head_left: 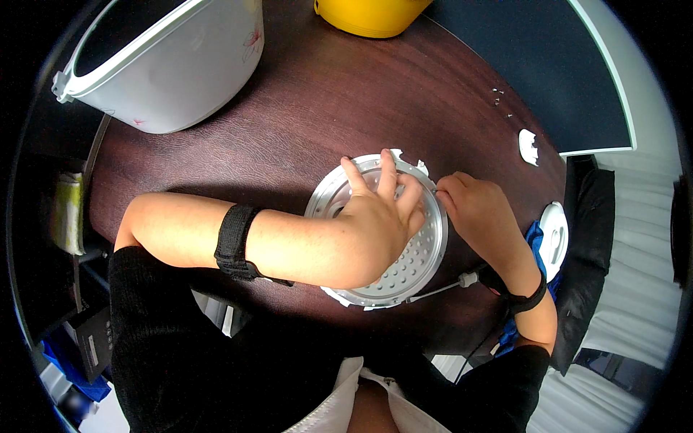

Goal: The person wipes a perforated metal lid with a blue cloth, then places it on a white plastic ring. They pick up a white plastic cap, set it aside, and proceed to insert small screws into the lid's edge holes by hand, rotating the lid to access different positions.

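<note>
disc: round perforated metal plate [404, 267] lies flat near front edge of dark wood counter [303, 137], w/ white plastic bits at its rim.
left hand [379, 216]: fingers spread, pressing on the disc, grip released.
right hand [476, 213]: fingertips pinched at disc's right rim, prob. on sth small; can't tell what.
back: white cooker body [173, 65], yellow pot [372, 16].
right: 2 white parts [529, 146].
</note>
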A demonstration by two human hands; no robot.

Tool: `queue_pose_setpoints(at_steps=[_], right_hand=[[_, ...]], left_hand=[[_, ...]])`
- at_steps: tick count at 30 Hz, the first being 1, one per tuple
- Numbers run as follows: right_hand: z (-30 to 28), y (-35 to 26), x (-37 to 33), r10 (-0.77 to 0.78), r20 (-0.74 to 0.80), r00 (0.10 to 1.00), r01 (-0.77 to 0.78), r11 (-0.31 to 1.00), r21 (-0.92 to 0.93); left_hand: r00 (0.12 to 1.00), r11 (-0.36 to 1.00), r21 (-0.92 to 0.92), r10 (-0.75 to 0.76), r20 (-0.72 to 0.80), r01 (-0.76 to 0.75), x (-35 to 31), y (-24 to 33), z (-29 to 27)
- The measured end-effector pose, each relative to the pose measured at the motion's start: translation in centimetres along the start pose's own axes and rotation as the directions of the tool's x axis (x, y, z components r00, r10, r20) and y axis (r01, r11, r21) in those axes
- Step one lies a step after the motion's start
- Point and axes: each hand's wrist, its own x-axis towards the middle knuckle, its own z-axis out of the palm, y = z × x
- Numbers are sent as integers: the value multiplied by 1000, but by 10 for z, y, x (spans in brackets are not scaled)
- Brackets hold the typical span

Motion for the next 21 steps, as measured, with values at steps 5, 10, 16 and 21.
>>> queue_pose_setpoints(at_steps=[5, 10, 16, 21], right_hand=[[-5, -4, 2, 1, 21, 1000, -1, 1000, -7], [0, -2, -1, -2, -3, 1000, 2, 1000, -31], [1, -3, 2, -29, 0, 1000, 29, 998, -47], [0, -3, 4, -5, 29, 1000, 7, 998, -69]], left_hand=[[1000, 1000, -7, -3, 10, 3, -2, 0, -2], [1000, 1000, -12, 13, 20, -13, 0, -1, -2], [1000, 1000, -16, -9, -1, 9, -3, 1, 0], [1000, 1000, -10, -3, -10, 2, 0, 0, 1]])
